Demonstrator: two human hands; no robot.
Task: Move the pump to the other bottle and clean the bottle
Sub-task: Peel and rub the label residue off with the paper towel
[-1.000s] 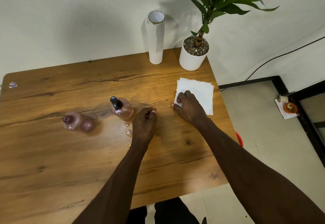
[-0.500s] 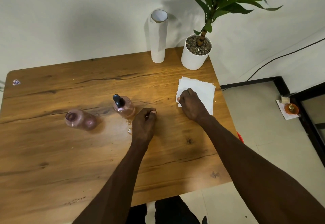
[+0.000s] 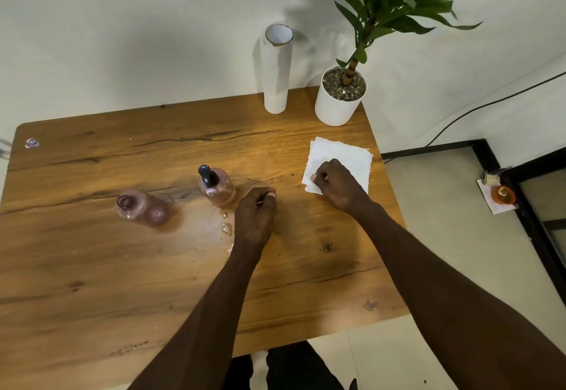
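Note:
Two pink clear bottles stand on the wooden table (image 3: pixel 92 267). The one with the black pump (image 3: pixel 208 176) on top (image 3: pixel 219 190) is near the middle; the open bottle (image 3: pixel 141 207) without a pump stands to its left. My left hand (image 3: pixel 255 208) rests on the table just right of the pump bottle, fingers curled shut, holding nothing that I can see. My right hand (image 3: pixel 335 185) lies on the near left corner of a white paper towel (image 3: pixel 346 156), fingers pinching its edge. Small wet drops (image 3: pixel 226 224) lie on the wood below the pump bottle.
A tall white paper roll (image 3: pixel 276 74) and a white potted plant (image 3: pixel 338 98) stand at the table's far edge. The table's right edge runs just past the paper towel, with tiled floor beyond. A small sticker (image 3: pixel 31 143) sits at the far left corner.
My right hand slid further onto the paper towel and closed its fingers on the corner. My left hand stayed in place.

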